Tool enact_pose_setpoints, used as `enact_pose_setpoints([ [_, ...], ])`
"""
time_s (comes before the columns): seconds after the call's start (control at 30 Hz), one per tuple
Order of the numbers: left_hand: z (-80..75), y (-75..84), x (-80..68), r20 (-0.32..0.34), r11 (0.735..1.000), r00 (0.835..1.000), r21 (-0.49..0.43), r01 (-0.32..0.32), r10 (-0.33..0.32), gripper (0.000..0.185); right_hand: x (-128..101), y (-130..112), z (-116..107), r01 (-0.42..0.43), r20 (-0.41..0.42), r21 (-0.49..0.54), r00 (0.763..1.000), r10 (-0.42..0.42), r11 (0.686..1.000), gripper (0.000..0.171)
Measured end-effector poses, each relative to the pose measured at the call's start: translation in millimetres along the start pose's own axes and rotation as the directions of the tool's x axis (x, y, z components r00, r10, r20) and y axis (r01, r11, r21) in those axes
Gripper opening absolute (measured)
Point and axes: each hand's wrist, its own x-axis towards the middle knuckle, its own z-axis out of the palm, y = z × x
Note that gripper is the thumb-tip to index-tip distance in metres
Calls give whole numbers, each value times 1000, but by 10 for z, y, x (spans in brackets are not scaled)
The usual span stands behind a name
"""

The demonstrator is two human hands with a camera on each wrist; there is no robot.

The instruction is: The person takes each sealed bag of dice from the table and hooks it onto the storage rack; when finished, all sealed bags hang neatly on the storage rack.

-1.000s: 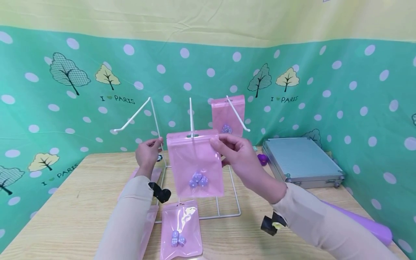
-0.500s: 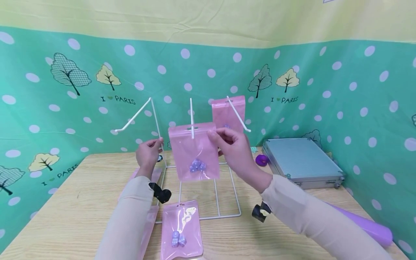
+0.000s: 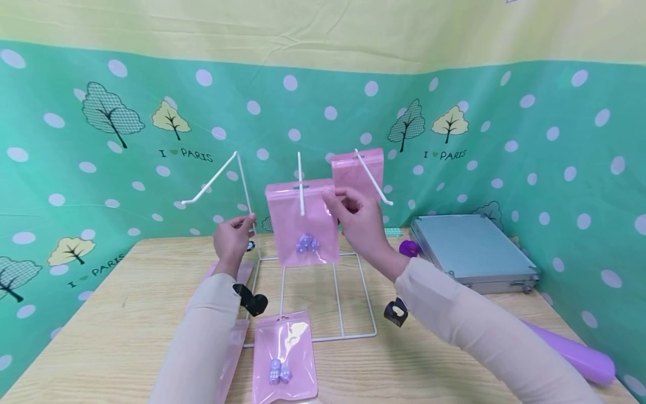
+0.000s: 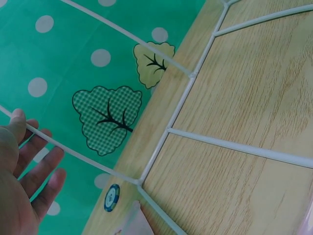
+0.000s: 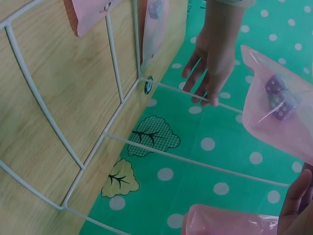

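R hand (image 3: 359, 216) pinches pouch (image 3: 301, 224), L hand (image 3: 232, 238) on rack (image 3: 242, 185)

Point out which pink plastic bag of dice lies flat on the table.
The pink plastic bag of purple dice nearest the person, before the white wire rack; the others hang on hooks.

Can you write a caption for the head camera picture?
Right hand slides a pink bag onto the rack's middle hook while left hand steadies it.

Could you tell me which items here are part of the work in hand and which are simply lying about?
In use: white wire rack, pink bag on the middle hook, left hand, right hand, hung bag behind, bag lying in front.
Lying about: metal case, purple object.
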Motion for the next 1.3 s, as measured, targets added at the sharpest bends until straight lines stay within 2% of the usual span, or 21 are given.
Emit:
enact_pose_setpoints([
  [0.53, 15, -15, -5, -8, 1000, 1000, -8, -6, 6, 40, 257, 53, 15, -1, -31, -117, 1000, -3, 993, 27],
  [0.77, 9, -8, -10, -6, 1000, 1000, -16, -18, 18, 39, 377, 57, 28, -43, -57, -195, 998, 32, 980, 27],
  [1.13, -12, -8, -42, 32, 1000, 999, -25, 15, -14, 43, 520, 62, 89, -89, -55, -266, 995, 77, 960, 22],
  [1.3, 3, -3, -37, 28, 999, 999, -30, 17, -16, 42, 577, 92, 91, -92, -53, -284, 995, 80, 954, 21],
])
